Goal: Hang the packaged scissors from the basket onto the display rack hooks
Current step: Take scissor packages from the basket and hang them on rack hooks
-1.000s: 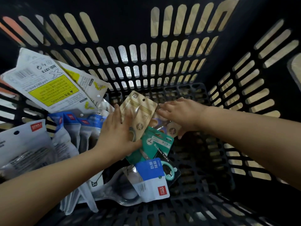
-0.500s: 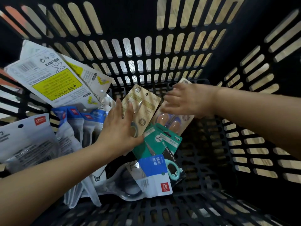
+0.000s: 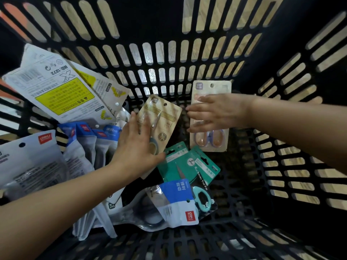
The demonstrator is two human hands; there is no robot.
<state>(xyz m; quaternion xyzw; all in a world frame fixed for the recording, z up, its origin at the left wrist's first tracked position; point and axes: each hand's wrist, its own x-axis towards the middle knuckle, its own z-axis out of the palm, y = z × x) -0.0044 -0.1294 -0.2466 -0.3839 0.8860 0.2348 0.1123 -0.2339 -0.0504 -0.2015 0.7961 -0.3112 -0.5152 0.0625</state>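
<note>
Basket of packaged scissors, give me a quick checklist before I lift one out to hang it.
1. Right hand has the pale card pack of purple-handled scissors: ok, fingers lie across it, thumb below.
2. That pack's hang hole is unblocked: ok, it shows at the top.
3. Left hand has the tan card pack of small scissors: cannot tell, fingers lie flat on it.
4. Teal card scissors pack is out of the way: ok, lying below both.
5. Display rack hooks in reach: cannot tell, only the black slotted plastic basket shows.
</note>
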